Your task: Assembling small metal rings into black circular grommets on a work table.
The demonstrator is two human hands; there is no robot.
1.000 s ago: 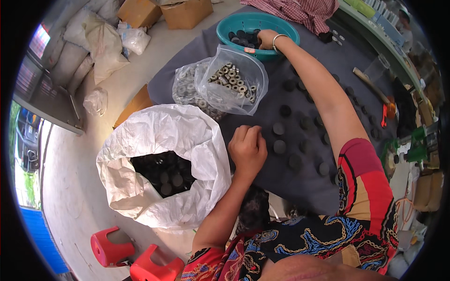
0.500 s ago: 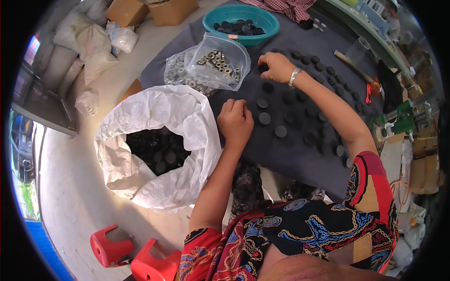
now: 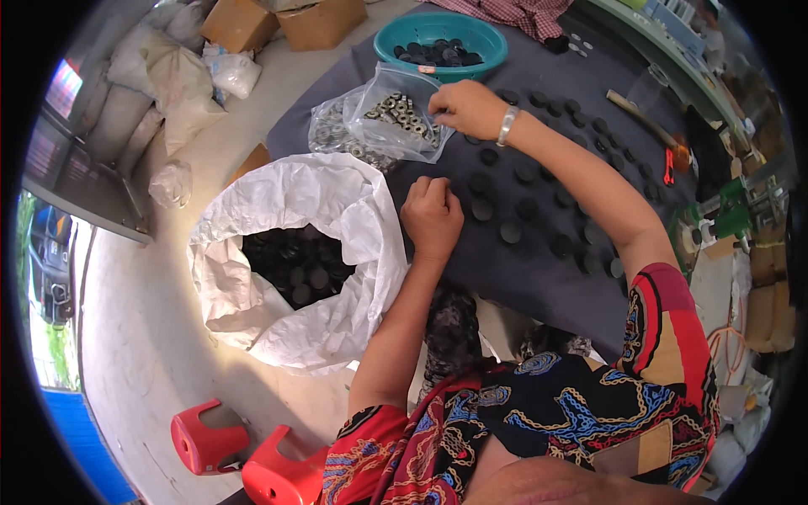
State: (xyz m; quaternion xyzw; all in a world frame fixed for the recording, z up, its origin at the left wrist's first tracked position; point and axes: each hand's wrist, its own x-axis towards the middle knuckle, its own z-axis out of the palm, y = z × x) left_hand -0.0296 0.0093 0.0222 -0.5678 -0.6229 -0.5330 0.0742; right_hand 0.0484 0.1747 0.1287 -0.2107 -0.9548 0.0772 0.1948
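While the teal basin (image 3: 421,27) stands at the far end of the soft grey cloth (image 3: 513,290), its smooth plastic wall curving around matte black discs (image 3: 439,54), the right hand (image 3: 471,111) is on its near side, fingers curled and drawn together at the rim of a crinkled clear bag (image 3: 444,145). Whether they pinch anything cannot be told. Shiny metal rings (image 3: 402,114) fill the bag, just nearer the person than the basin. The left hand (image 3: 432,217) lies farther out on that near side, knuckles up and fingers folded in; its palm is hidden, so I cannot tell if it holds something.

Left of the basin and nearer the person, a white woven sack (image 3: 278,185) opens in rumpled folds around more black discs (image 3: 299,282). Flat round discs (image 3: 511,231) spread over the cloth to the basin's right and near side, with gaps between them; cloth shows from the nearest ones to its slanting edge. A wooden-handled tool (image 3: 635,114) lies well to the basin's right.

Half a second ago the right hand was over the cloth beside the bag, a dark disc at its fingertips; a second ago it reached into the basin. The left hand has stayed between sack and discs.
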